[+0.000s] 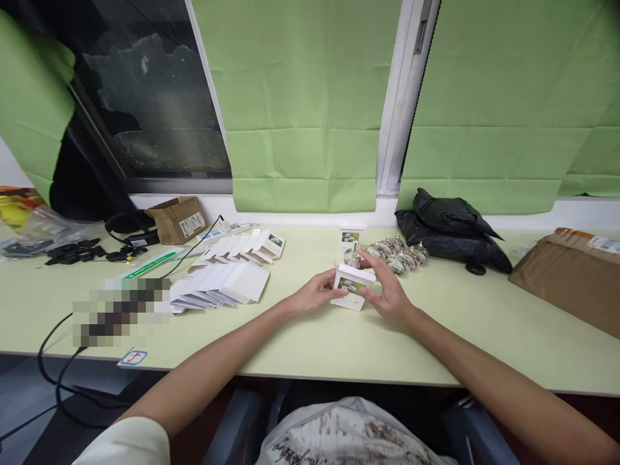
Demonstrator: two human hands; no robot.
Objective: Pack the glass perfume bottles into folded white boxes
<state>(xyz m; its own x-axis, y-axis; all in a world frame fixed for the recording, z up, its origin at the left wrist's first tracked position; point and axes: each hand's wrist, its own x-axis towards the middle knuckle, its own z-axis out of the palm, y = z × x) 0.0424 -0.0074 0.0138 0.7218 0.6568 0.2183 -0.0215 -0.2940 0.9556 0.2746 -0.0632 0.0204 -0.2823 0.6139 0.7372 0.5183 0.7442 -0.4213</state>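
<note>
A small white carton (352,301) with a green and white picture on its front is held upright between my two hands, low over the table. My left hand (314,295) grips its left side, thumb across the front. On the right side, my right hand (390,294) has its thumb against the carton and its index finger raised by the top edge. A small shiny item (355,258) shows just behind the carton top; whether a finger touches it I cannot tell. Farther back is another printed white carton (349,237). Several small glass bottles (397,255) with gold-coloured tops lie to the right.
Left of my hands lie overlapping white cartons (247,284) and a second row of cartons (271,247). Black plastic bags (450,232) and a large cardboard box (571,278) sit at right. A small cardboard box (177,219), cables and a blurred-out item are at left.
</note>
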